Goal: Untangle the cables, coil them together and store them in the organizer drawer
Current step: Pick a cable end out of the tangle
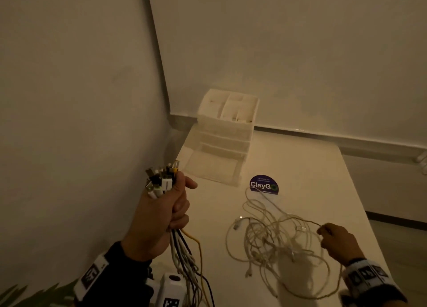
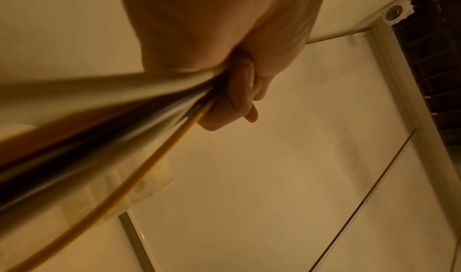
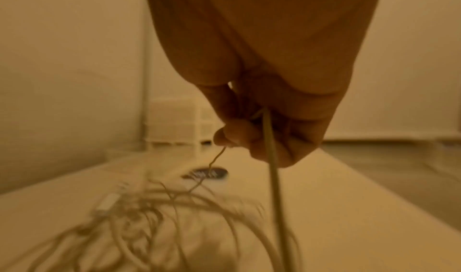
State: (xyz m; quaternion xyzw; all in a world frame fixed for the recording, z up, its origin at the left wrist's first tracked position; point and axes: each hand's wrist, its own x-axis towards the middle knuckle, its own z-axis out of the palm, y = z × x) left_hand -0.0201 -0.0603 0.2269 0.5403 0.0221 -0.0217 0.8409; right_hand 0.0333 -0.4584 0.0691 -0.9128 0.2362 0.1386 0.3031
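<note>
Much cable tangle (image 3: 139, 223) motion-blurred.

Two bare hands, left hand (image 1: 159, 216), right hand (image 1: 339, 242), black sleeve (image 1: 124, 267) on left forearm, white wristband (image 1: 367, 275) with black square markers on each wrist, white camera unit (image 1: 171, 290) below left wrist.

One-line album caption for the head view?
Left hand grips bundled cables; right hand pinches a strand of the tangle.
</note>
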